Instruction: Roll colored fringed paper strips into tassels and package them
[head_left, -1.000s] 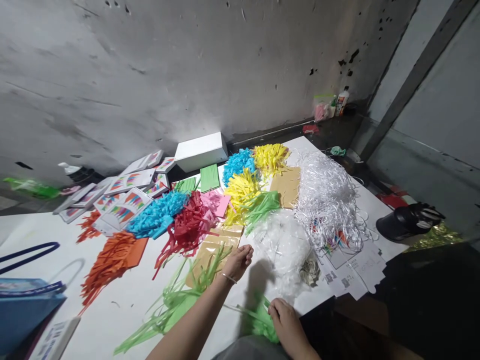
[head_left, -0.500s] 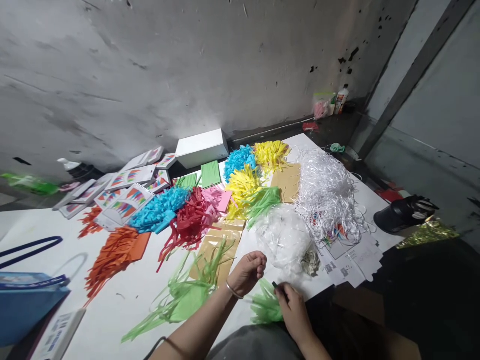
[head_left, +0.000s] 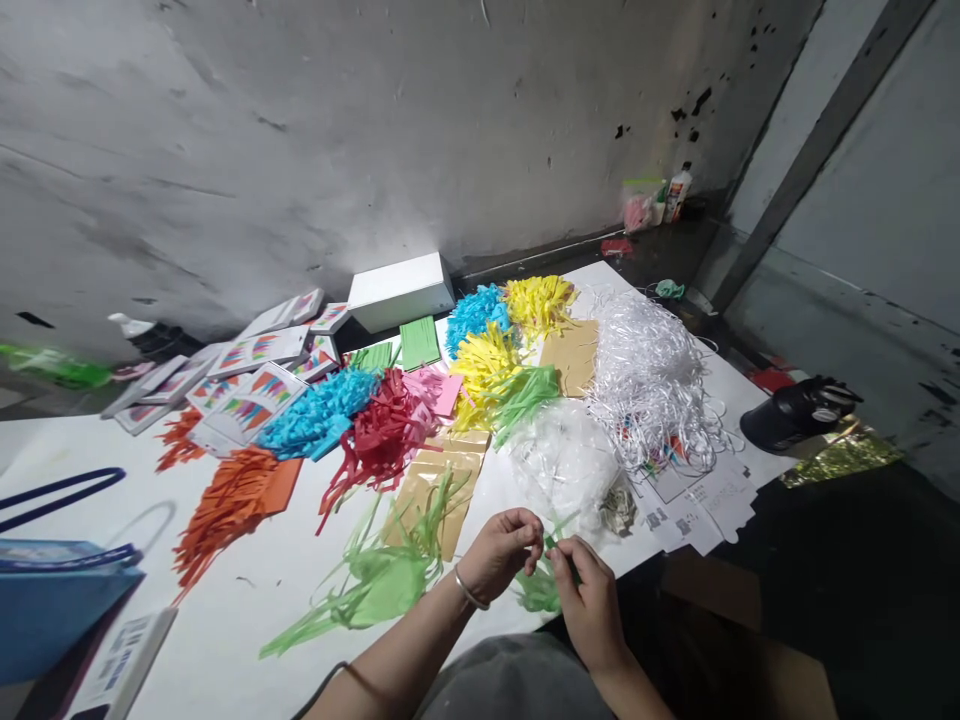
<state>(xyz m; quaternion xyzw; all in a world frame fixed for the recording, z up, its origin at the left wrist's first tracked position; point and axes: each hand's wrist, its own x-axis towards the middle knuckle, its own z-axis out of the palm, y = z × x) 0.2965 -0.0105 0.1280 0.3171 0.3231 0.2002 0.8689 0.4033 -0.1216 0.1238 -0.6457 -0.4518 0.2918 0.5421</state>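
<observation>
At the table's front edge, my right hand (head_left: 589,595) is closed, with thumb and forefinger pinching a green tissue-paper tassel (head_left: 540,592) at its twisted top. The tassel's loose strips hang below and behind my fingers. My left hand (head_left: 506,550), with a bangle on its wrist, is curled beside it. Its fingertips are close to the tassel's top, and whatever they pinch is too small to make out. Left of my left forearm lie loose green tissue strips (head_left: 386,590), partly on a brown paper sheet (head_left: 442,480).
Fringed paper in orange (head_left: 232,510), blue (head_left: 319,410), red (head_left: 379,430) and yellow (head_left: 484,370) covers the table's middle. A clear plastic bag (head_left: 559,455) and a heap of white string (head_left: 649,375) lie to the right. A black bottle (head_left: 787,415) stands beyond them.
My right hand has risen slightly with the green tassel, and its top has come up between the hands. My left hand has moved right, closer to my right fingertips.
</observation>
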